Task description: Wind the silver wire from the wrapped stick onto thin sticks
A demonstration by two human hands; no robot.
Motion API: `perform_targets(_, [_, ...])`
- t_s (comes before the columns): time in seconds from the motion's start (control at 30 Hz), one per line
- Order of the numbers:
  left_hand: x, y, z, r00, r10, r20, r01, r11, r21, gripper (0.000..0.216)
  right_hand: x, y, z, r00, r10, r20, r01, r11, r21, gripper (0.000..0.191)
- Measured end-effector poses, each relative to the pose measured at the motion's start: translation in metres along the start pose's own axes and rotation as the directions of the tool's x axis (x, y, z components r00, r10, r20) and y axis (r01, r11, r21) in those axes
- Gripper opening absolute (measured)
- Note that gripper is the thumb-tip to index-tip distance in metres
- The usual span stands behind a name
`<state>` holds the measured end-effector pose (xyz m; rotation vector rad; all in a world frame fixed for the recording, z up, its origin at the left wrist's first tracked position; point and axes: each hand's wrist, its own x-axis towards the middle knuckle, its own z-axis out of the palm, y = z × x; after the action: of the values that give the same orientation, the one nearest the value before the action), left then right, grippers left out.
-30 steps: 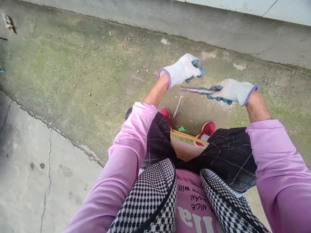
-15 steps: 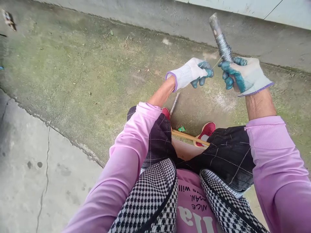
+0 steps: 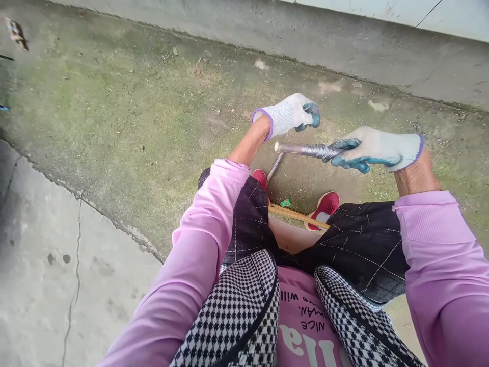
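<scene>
My right hand [image 3: 372, 148], in a white glove with a blue-green coated palm, is closed round a short wooden stick. Silvery wire [image 3: 319, 150] is wound about the middle of this stick [image 3: 288, 148], whose bare end points left, nearly level. My left hand [image 3: 296, 112], gloved alike, is closed just above and left of the stick's bare end, apart from it. Its fingertips curl in; a thin strand ran from them to the winding a moment ago, but I cannot make that strand out now.
Between my red shoes [image 3: 324, 206], a thin grey rod [image 3: 275, 166] and a green scrap [image 3: 285, 202] lie on the mossy ground. A wooden seat edge [image 3: 298, 216] shows between my legs. A low concrete wall base [image 3: 229, 25] runs along the far side; a cracked slab [image 3: 46, 265] lies left.
The wire-wound stick has swung from pointing up and away to pointing left, as my right hand turned and came nearer. My left hand has shifted slightly left.
</scene>
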<state>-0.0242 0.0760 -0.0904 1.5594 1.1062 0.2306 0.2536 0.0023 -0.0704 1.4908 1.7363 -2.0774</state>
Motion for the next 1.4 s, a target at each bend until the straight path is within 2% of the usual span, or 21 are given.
perform_targets(0.07, [-0.003,-0.001,0.001,0.999,-0.041,-0.031,0.042,0.999,0.034,0.019,0.01,0.0,0.004,0.994,0.099,-0.04,-0.105,0.974,-0.202,0.031])
perform_targets(0.13, [-0.004,-0.003,0.003,0.997,-0.066,-0.032,0.069,0.994,0.081,0.016,0.019,-0.003,0.008,0.968,0.216,-0.131,-0.25,0.89,-0.382,0.02])
perform_targets(0.23, [-0.003,-0.003,0.006,0.997,-0.072,-0.024,0.075,0.992,0.103,0.013,0.025,-0.011,0.008,0.906,0.306,-0.292,-0.418,0.753,-0.509,0.026])
perform_targets(0.3, [-0.002,-0.001,0.009,0.997,-0.072,-0.013,0.073,0.994,0.086,0.011,0.025,-0.016,0.005,0.876,0.287,-0.387,-0.462,0.729,-0.505,0.028])
perform_targets(0.5, [-0.014,0.017,0.024,0.995,-0.097,0.028,0.098,0.994,-0.038,0.023,0.022,-0.021,-0.011,0.788,0.172,-0.591,-0.487,0.762,-0.427,0.03])
perform_targets(0.57, [-0.017,0.021,0.026,0.994,-0.103,0.035,0.105,0.992,-0.069,0.017,0.022,-0.022,-0.01,0.769,0.141,-0.624,-0.422,0.845,-0.328,0.023])
perform_targets(0.63, [-0.016,0.021,0.026,0.994,-0.105,0.033,0.108,0.99,-0.094,0.013,0.021,-0.023,-0.006,0.755,0.107,-0.647,-0.243,0.962,-0.125,0.015])
perform_targets(0.67, [-0.015,0.02,0.026,0.995,-0.098,0.034,0.101,0.989,-0.107,0.013,0.02,-0.024,-0.004,0.75,0.093,-0.654,-0.131,0.991,-0.008,0.014])
perform_targets(0.73, [-0.011,0.016,0.025,0.997,-0.072,0.04,0.077,0.989,-0.128,0.019,0.018,-0.023,-0.001,0.772,0.064,-0.633,0.062,0.982,0.176,0.018])
perform_targets(0.83, [-0.002,0.01,0.024,0.999,-0.033,0.034,0.036,0.994,-0.103,0.021,0.011,-0.022,0.0,0.854,-0.034,-0.519,0.198,0.944,0.264,0.029])
perform_targets(0.9, [0.002,0.008,0.024,1.0,-0.005,0.005,0.005,0.999,-0.054,0.022,0.005,-0.021,-0.001,0.896,-0.096,-0.434,0.233,0.934,0.272,0.035])
perform_targets(0.97, [0.003,0.009,0.022,0.999,0.016,-0.029,-0.016,1.0,-0.008,0.03,0.0,-0.018,-0.003,0.934,-0.099,-0.343,0.192,0.949,0.251,0.038])
perform_targets(1.03, [0.001,0.01,0.019,0.999,0.021,-0.04,-0.02,1.0,0.024,0.039,-0.004,-0.014,-0.007,0.971,-0.047,-0.235,0.095,0.976,0.197,0.04])
perform_targets(1.17, [-0.01,0.014,0.011,1.0,-0.001,0.017,-0.001,0.994,0.111,0.044,-0.004,-0.003,-0.012,0.996,0.046,-0.078,-0.043,0.999,0.031,0.028])
perform_targets(1.27, [-0.014,0.014,0.01,1.0,-0.006,0.007,0.005,0.993,0.117,0.04,0.002,-0.001,-0.009,0.985,0.129,-0.111,-0.143,0.981,-0.127,0.014])
perform_targets(1.4, [-0.01,0.012,0.018,0.999,-0.04,0.036,0.033,0.984,0.174,0.032,0.013,-0.009,-0.005,0.921,0.229,-0.316,-0.344,0.859,-0.38,0.014])
